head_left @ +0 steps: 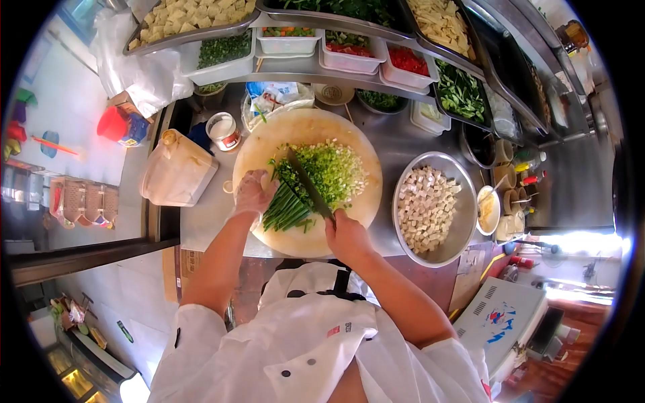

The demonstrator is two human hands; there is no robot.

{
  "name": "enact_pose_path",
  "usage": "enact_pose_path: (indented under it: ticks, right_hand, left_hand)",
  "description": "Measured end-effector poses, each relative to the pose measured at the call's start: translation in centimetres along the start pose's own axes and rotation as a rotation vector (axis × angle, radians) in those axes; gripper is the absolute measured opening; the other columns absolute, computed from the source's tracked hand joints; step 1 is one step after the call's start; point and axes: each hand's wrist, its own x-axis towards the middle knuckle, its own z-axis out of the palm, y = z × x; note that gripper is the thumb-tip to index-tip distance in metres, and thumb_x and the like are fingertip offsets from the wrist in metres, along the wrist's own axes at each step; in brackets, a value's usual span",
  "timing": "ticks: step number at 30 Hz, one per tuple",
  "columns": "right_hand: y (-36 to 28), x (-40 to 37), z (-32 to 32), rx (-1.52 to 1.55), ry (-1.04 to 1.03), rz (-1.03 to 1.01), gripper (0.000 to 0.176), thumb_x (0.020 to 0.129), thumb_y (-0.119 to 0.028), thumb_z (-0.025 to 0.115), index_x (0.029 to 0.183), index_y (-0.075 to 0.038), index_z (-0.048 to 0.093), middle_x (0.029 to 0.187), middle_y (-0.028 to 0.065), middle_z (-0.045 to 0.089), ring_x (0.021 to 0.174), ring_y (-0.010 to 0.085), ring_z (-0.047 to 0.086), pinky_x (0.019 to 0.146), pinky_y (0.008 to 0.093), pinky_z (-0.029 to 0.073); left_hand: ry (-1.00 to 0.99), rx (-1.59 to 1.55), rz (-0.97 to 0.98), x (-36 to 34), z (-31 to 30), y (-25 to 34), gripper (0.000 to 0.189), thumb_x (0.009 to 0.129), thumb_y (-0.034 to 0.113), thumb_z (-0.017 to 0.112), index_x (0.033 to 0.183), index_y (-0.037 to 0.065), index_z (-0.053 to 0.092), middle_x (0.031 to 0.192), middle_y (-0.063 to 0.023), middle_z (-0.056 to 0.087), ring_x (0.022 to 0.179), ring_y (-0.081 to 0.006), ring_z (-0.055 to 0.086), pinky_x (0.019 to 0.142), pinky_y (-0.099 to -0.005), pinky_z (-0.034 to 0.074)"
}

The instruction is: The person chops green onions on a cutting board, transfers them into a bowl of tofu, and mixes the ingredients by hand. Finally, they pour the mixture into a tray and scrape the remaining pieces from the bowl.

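My right hand (348, 235) is closed around the handle of a kitchen knife (308, 180), whose dark blade slants up and to the left across the greens. In a clear plastic glove, my left hand (256, 193) presses on a bunch of green onions (286, 205) at the left of the blade; some of its fingertips are hidden. Chopped green onions (329, 168), green to whitish, are heaped to the right of the blade and beyond it. Everything lies on a round cutting board (295, 127).
Right of the board stands a metal bowl (398, 195) of pale cubes (428, 208). A lidded plastic container (178, 168) and a small jar (222, 131) are on the left. Behind, a shelf holds trays and tubs of cut vegetables (406, 62). A small white bowl (489, 209) sits far right.
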Motion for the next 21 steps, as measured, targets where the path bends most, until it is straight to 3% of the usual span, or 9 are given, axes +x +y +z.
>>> enact_pose_path:
  ticks: [2, 5, 8, 11, 14, 17, 20, 21]
  right_hand:
    - [0.3, -0.1, 0.0, 0.006, 0.009, 0.001, 0.024, 0.104, -0.026, 0.058, 0.103, -0.003, 0.053, 0.080, 0.0253, 0.071, 0.076, 0.0480, 0.070, 0.070, 0.0591, 0.056]
    - [0.2, -0.4, -0.3, 0.017, 0.005, 0.016, 0.024, 0.104, -0.026, 0.058, 0.102, -0.002, 0.053, 0.081, 0.0255, 0.072, 0.076, 0.0479, 0.070, 0.071, 0.0587, 0.056]
    - [0.3, -0.8, -0.6, 0.032, -0.008, 0.041, 0.024, 0.104, -0.026, 0.058, 0.101, -0.002, 0.053, 0.080, 0.0256, 0.072, 0.077, 0.0478, 0.070, 0.072, 0.0584, 0.056]
    - [0.2, -0.9, -0.7, 0.047, -0.021, 0.048, 0.024, 0.105, -0.026, 0.057, 0.102, -0.002, 0.053, 0.080, 0.0256, 0.072, 0.077, 0.0478, 0.070, 0.073, 0.0585, 0.056]
    - [0.3, -0.9, -0.7, 0.058, -0.018, 0.047, 0.025, 0.105, -0.026, 0.058, 0.103, -0.002, 0.053, 0.081, 0.0259, 0.071, 0.078, 0.0486, 0.070, 0.072, 0.0592, 0.055]
    - [0.2, -0.6, -0.6, 0.062, -0.023, 0.051, 0.026, 0.104, -0.028, 0.059, 0.104, -0.002, 0.054, 0.081, 0.0268, 0.071, 0.078, 0.0502, 0.069, 0.071, 0.0602, 0.054]
    - [0.0, -0.4, -0.5, 0.061, -0.028, 0.043, 0.026, 0.104, -0.028, 0.059, 0.104, -0.002, 0.054, 0.081, 0.0274, 0.071, 0.078, 0.0506, 0.068, 0.071, 0.0605, 0.054]
    - [0.0, -0.4, -0.4, 0.064, -0.025, 0.039, 0.026, 0.104, -0.028, 0.059, 0.104, -0.002, 0.054, 0.081, 0.0275, 0.070, 0.078, 0.0507, 0.068, 0.071, 0.0605, 0.054]
  left_hand:
    - [-0.100, -0.089, -0.124, 2.2, 0.8, -0.8, 0.040, 0.092, 0.036, 0.073, 0.122, 0.009, 0.072, 0.127, -0.0178, 0.070, 0.118, -0.0365, 0.067, 0.101, -0.0453, 0.052]
    - [-0.094, 0.026, -0.106, 2.9, 0.8, -0.9, 0.031, 0.094, 0.029, 0.065, 0.118, 0.012, 0.074, 0.125, -0.0171, 0.071, 0.116, -0.0371, 0.068, 0.100, -0.0446, 0.053]
    - [-0.193, 0.156, -0.010, 2.2, -0.5, -1.0, 0.029, 0.096, 0.029, 0.060, 0.115, 0.014, 0.076, 0.126, -0.0173, 0.070, 0.118, -0.0373, 0.067, 0.100, -0.0450, 0.053]
    - [-0.185, 0.257, 0.193, 0.9, -0.4, -1.5, 0.035, 0.098, 0.031, 0.057, 0.124, 0.013, 0.072, 0.128, -0.0193, 0.068, 0.119, -0.0389, 0.066, 0.101, -0.0466, 0.052]
    - [-0.251, 0.288, 0.229, -1.1, -1.6, 1.1, 0.063, 0.096, 0.047, 0.063, 0.141, 0.003, 0.060, 0.138, -0.0233, 0.060, 0.130, -0.0395, 0.058, 0.109, -0.0456, 0.048]
    - [-0.357, 0.457, 0.177, -3.8, -3.3, 6.9, 0.108, 0.078, 0.064, 0.079, 0.149, -0.009, 0.045, 0.142, -0.0288, 0.052, 0.137, -0.0437, 0.049, 0.116, -0.0473, 0.041]
    - [-0.299, 0.558, 0.202, -5.3, -0.6, 6.7, 0.140, 0.064, 0.076, 0.084, 0.156, -0.014, 0.030, 0.151, -0.0270, 0.044, 0.144, -0.0396, 0.041, 0.123, -0.0473, 0.031]
    - [-0.227, 0.554, 0.196, -5.8, 0.5, 6.3, 0.141, 0.064, 0.075, 0.085, 0.157, -0.013, 0.028, 0.152, -0.0273, 0.043, 0.143, -0.0405, 0.041, 0.123, -0.0489, 0.031]
